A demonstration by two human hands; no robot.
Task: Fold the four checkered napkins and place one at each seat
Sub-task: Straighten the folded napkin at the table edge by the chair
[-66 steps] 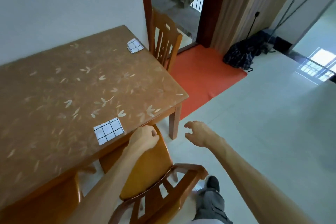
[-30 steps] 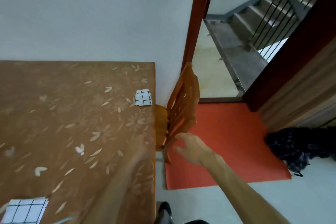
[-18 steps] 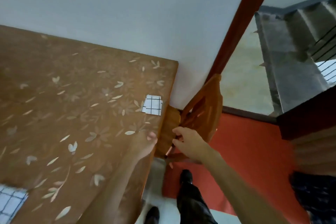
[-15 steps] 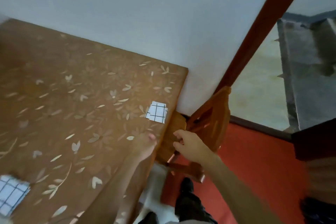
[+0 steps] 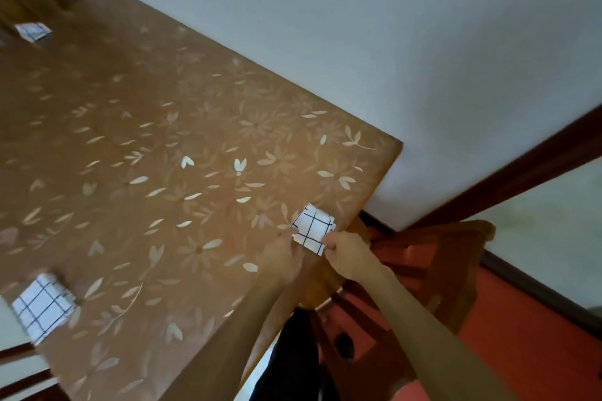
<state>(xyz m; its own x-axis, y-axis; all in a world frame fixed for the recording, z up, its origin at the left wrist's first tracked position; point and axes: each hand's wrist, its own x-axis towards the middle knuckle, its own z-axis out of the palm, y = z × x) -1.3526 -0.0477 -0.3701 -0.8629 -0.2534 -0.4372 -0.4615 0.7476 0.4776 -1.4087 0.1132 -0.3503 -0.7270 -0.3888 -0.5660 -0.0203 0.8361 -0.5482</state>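
Fingertips (image 5: pixel 327 242) blurred; left hand (image 5: pixel 283 255), right hand (image 5: pixel 347 252) pinch napkin (image 5: pixel 312 226) corners.

On the worktop (image 5: pixel 195 146), one napkin (image 5: pixel 313 227) lies at 4 o'clock by the edge, a second napkin (image 5: pixel 42 306) at 8 o'clock, a third napkin (image 5: pixel 32 31) at 10 o'clock. A chair (image 5: pixel 439 257) stands just beyond the first.

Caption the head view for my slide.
Left hand and right hand pinch a checkered napkin at the table edge, beside a chair.
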